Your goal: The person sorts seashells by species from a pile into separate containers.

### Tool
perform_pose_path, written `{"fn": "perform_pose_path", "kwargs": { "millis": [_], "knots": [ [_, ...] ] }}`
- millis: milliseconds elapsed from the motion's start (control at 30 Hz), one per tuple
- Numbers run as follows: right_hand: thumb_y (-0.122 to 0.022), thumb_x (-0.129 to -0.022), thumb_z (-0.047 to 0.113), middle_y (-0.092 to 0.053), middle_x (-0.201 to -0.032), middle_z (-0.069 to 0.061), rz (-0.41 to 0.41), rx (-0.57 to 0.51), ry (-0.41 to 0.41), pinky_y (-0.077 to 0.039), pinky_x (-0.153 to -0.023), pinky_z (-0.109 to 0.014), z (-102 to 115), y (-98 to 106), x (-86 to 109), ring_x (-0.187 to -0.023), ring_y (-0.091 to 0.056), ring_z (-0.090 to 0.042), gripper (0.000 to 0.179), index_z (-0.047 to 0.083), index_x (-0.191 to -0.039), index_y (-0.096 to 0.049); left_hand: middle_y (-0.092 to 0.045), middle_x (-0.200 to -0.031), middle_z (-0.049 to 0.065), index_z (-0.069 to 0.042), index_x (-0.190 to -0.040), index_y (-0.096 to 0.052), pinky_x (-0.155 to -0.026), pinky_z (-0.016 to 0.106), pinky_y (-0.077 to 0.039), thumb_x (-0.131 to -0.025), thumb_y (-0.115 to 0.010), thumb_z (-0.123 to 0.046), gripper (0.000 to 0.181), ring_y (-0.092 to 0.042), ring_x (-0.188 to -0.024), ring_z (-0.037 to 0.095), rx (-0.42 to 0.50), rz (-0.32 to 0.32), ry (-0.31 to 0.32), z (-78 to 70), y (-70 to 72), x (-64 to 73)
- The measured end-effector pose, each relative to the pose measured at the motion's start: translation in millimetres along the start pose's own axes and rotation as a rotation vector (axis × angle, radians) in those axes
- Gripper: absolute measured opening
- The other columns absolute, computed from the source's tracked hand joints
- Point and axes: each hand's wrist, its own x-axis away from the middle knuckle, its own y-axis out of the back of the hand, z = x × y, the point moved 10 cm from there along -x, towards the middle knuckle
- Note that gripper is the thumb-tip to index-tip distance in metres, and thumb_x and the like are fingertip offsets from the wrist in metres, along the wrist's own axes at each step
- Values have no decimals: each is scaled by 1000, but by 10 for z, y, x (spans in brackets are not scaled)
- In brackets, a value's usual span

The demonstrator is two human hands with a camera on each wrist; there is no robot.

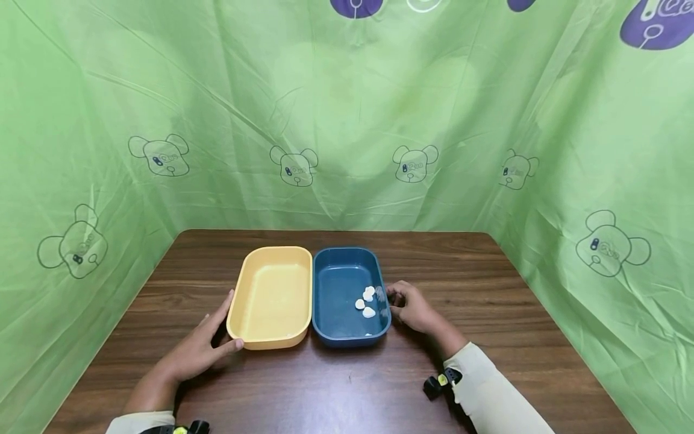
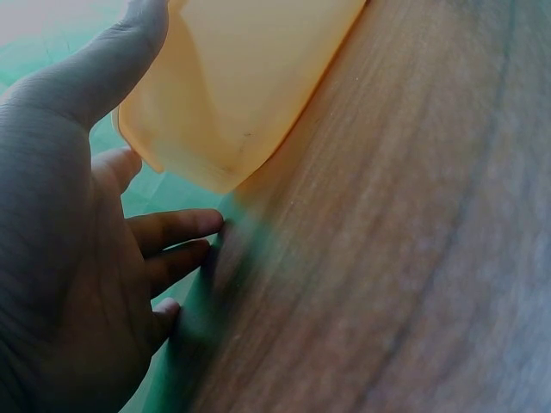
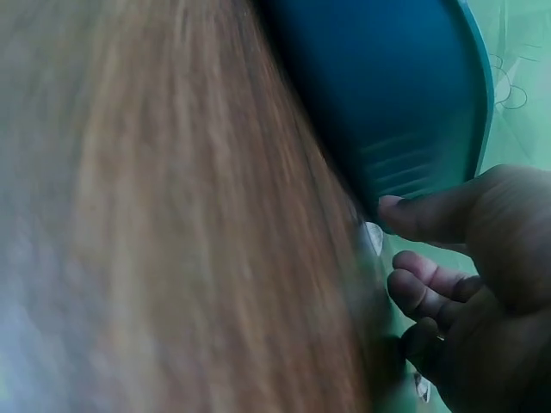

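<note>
White pieces (image 1: 368,313) lie in the blue tray (image 1: 337,289), at right; left of it, the left hand (image 1: 197,349) touches the yellow tray (image 1: 273,295), fingers apart; just right of the blue tray, the right hand (image 1: 414,308) has bent fingers; whether gripping, I cannot tell.

your head view is bright and mostly crisp, with soft pale patches on the green curtain (image 1: 368,90). glare whitens the near middle of the bench (image 1: 347,392), and you get dark shadows beside your left grip (image 1: 197,349) and right grip (image 1: 413,308). the yellow tray (image 1: 273,295) shows a faint sheen on its floor. both your wrist views are dimmer and hazier, each grip in shade. in the left one, the upper corner washes out pale; in the right one, the bench smears into streaks, paling toward the lower left.
</note>
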Motion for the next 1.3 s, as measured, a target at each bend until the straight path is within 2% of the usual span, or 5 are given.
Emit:
{"fn": "perform_pose_path", "kwargs": {
  "millis": [133,400,900,1067,1300],
  "knots": [
    [-79,-87,-11,-68,-102,-14,5,38,49,-49,-78,-27,14,-29,10,-90,-60,-26,27,-2,-113,-78,-25,-177,31,-28,-178,-7,-124,88,-8,-96,-82,-27,111,-27,-154,67,0,-2,0,-2,3,-2],
    [-81,-85,-8,-64,-98,-15,-21,84,72,-45,-77,-25,22,-40,16,-86,-58,-23,23,2,-106,-80,-27,-177,30,-25,-178,-8,-124,88,-10,-96,-82,-27,111,-29,-154,66,-14,-10,-6,8,12,-3],
    [-81,-91,-5,-68,-95,-10,-67,80,2,-48,-76,-23,-126,-8,-18,-84,-57,-11,9,4,-92,-80,-26,-177,32,-27,-178,-6,-124,88,-9,-97,-81,-27,111,-28,-154,67,-13,-11,-8,-7,13,6],
    [-80,-91,-7,-67,-93,-7,-60,79,-26,-47,-77,-22,-171,-7,-11,-84,-55,-8,12,5,-90,-78,-26,-177,31,-26,-178,-7,-125,87,-8,-97,-81,-27,110,-28,-154,65,-10,-12,-13,-7,4,3],
    [-80,-86,-11,-68,-96,-11,-58,39,17,-48,-77,-20,-149,-6,9,-83,-56,-6,15,3,-89,-78,-26,-178,29,-26,-178,-8,-132,78,-5,-98,-80,-28,108,-27,-156,61,-14,-21,-13,-5,-7,15]
  ]
}}
